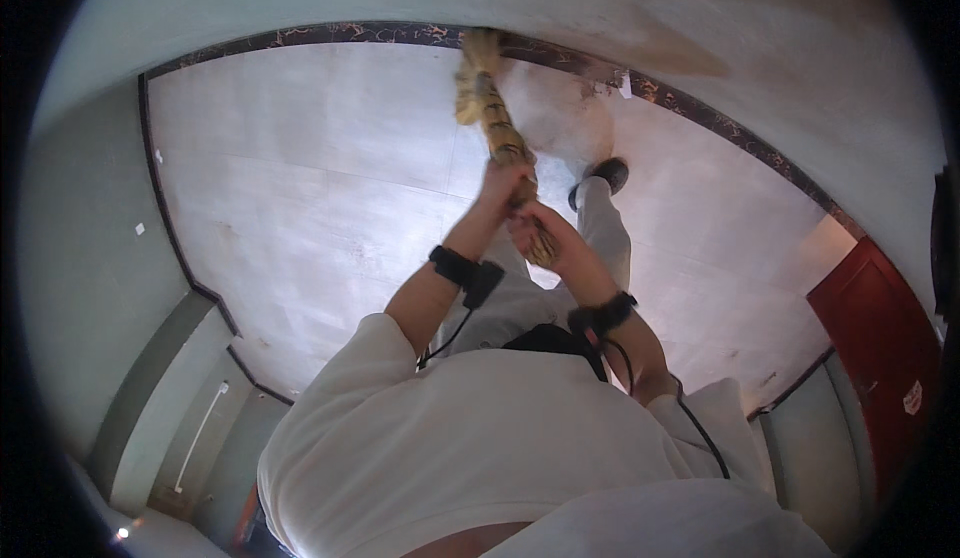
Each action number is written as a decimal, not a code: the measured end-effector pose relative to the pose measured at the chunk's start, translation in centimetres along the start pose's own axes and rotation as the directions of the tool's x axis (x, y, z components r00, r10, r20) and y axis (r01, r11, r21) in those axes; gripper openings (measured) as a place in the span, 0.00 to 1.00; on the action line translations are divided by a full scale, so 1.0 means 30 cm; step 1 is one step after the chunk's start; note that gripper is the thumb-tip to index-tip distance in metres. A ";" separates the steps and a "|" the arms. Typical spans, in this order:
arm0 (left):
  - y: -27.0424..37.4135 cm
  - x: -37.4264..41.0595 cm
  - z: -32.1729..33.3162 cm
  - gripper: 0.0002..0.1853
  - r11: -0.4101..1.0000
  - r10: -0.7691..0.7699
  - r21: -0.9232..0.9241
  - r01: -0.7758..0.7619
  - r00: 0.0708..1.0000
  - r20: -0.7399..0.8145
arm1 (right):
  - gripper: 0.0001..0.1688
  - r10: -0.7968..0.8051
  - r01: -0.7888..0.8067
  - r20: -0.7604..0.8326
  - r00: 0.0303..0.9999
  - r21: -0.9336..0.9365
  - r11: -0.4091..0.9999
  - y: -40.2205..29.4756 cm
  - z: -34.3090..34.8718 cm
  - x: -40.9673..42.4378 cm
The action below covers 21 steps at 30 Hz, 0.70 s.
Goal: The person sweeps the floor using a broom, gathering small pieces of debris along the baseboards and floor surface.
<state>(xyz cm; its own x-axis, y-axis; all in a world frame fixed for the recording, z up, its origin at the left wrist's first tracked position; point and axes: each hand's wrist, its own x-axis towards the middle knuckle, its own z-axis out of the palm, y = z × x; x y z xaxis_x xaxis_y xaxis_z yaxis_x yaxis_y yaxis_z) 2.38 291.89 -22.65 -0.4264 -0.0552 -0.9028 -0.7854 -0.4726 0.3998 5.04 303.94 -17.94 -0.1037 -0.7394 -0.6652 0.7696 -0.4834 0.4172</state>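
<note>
A straw hand broom (504,124) with a bound handle slants up the middle of the view, in front of my body. My left hand (501,187) is wrapped around the upper part of its handle, nearer the bristles. Just below, my right hand (551,237) grips the handle close to its end. The fanned, somewhat blurred bristles (477,70) overlap the dark marbled baseboard (360,31) at the foot of the wall. Whether they press on the wall or only on the floor, I cannot tell.
Pale floor tiles (315,160) spread around me, with a brownish stain near the baseboard. A white scrap (626,84) lies against the baseboard, right of the broom. My dark shoe (611,175) is planted ahead. A red door (874,333) stands at the right.
</note>
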 end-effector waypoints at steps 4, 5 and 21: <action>0.077 0.218 -0.152 0.09 1.000 0.029 0.010 -0.028 0.985 -0.172 | 0.04 0.038 -0.064 0.217 0.975 0.115 0.991 -0.089 -0.011 0.259; 0.093 0.296 -0.201 0.08 1.000 0.011 0.005 -0.010 0.981 -0.193 | 0.05 0.034 -0.069 0.259 0.965 0.127 0.989 -0.119 0.047 0.269; -0.397 0.476 0.453 0.09 0.956 -0.234 0.218 0.195 0.957 0.170 | 0.03 -0.126 0.019 0.170 0.977 0.520 0.854 -0.393 -0.390 -0.141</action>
<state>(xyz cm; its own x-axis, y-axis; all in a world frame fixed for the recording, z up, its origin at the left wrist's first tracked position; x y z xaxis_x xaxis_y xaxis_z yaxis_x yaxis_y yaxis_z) -0.45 308.68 -38.15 -0.3003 0.2074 -0.9310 -0.9322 -0.2706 0.2404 3.76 318.24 -27.30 -0.3052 -0.7417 -0.5972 0.3275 -0.6707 0.6655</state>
